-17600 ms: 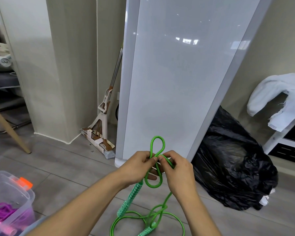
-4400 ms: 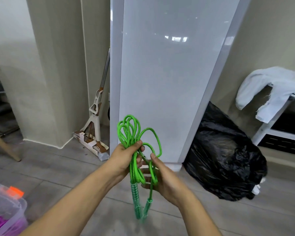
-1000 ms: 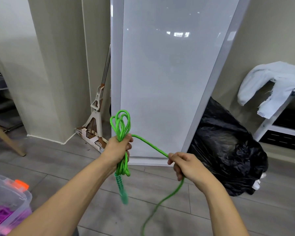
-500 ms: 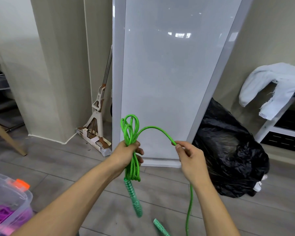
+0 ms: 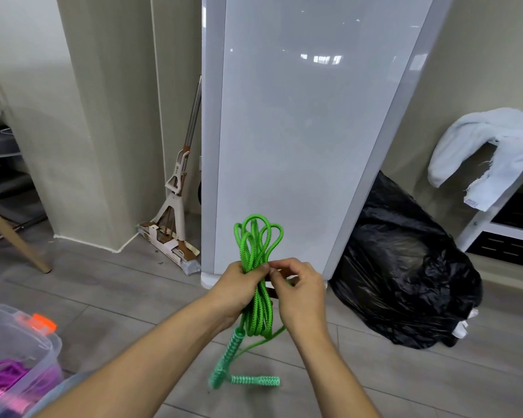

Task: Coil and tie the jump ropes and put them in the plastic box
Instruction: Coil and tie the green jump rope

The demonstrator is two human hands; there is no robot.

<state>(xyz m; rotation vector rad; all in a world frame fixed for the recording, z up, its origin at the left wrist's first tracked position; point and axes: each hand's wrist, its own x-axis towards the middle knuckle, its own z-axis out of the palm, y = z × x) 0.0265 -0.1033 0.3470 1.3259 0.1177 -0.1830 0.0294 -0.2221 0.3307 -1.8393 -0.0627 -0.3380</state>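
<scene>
A green jump rope [image 5: 255,245] is gathered into a long upright coil in front of me. My left hand [image 5: 237,289] grips the coil around its middle, loops sticking out above the fist. My right hand [image 5: 299,289] pinches a loose strand of the same rope right beside the coil, fingertips touching my left thumb. Two green patterned handles [image 5: 228,362] dangle below the hands, one pointing sideways. The clear plastic box [image 5: 47,351] with an orange latch stands at the bottom left and holds a purple rope [image 5: 3,377].
A tall white glossy panel [image 5: 299,131] stands straight ahead on the grey floor. A squeeze mop [image 5: 175,212] leans in the corner to its left. A full black rubbish bag [image 5: 405,276] sits to the right, below a white rack draped with a towel [image 5: 495,149]. A wooden chair leg [image 5: 15,239] slants at far left.
My right hand has brought the loose strand back in from the right to the coil. One handle has swung sideways below.
</scene>
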